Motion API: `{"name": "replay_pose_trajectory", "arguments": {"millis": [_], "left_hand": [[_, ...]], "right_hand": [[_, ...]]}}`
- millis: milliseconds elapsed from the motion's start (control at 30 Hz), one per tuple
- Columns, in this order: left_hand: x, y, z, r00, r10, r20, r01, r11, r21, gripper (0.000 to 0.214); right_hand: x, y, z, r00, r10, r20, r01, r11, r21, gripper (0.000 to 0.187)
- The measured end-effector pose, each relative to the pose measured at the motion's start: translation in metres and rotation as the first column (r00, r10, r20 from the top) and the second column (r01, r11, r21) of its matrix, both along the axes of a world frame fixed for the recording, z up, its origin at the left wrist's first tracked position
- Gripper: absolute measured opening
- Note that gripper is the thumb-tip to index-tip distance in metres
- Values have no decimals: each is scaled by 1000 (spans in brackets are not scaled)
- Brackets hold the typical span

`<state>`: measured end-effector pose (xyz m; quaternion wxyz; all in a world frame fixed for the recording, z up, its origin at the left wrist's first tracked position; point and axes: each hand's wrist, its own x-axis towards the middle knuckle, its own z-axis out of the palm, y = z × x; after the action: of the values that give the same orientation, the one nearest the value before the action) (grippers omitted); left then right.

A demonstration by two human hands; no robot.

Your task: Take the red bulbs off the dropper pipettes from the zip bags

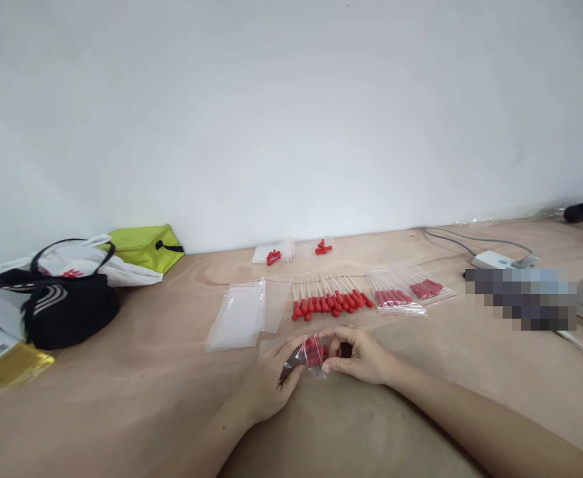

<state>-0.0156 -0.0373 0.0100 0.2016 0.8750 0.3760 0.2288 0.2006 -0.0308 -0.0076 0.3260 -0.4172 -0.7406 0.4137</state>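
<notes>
Red-tipped pieces sit in a small clear bag [313,355] that I pinch with both hands, low at the middle of the table [147,398].
My left hand [271,378] has its fingers closed on the bag's left edge and my right hand [358,355] is curled onto its right end. Just behind lie a row of red-tipped sticks [329,300], empty clear bags [239,318] left of it and filled bags [401,295] right of it.

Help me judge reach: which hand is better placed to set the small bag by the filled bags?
Right, probably. The right hand pinches the small bag on the side nearer the filled bags, with bare table between; the left hand would have to cross over the right.
</notes>
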Motion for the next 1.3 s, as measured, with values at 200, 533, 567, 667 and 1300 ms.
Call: {"name": "replay_pose_trajectory", "arguments": {"millis": [200,533,567,667,1300], "left_hand": [[4,6,-3,1000,8,0,-8,1000,7,39],[4,10,-6,998,-42,36,41,999,21,38],[4,10,-6,999,-43,32,42,999,19,38],[3,9,-6,999,-46,17,46,999,13,38],[0,8,-2,999,-10,-53,8,999,-34,39]], "right_hand": [[3,1,1,999,52,-4,-52,999,-3,28],[-5,0,0,990,-137,16,134,984,116,23],[-6,-1,1,992,-130,6,129,987,96,25],[-6,-2,4,993,-116,-20,117,992,44,28],[12,6,17,974,4,227,-7,1000,15,19]]}}
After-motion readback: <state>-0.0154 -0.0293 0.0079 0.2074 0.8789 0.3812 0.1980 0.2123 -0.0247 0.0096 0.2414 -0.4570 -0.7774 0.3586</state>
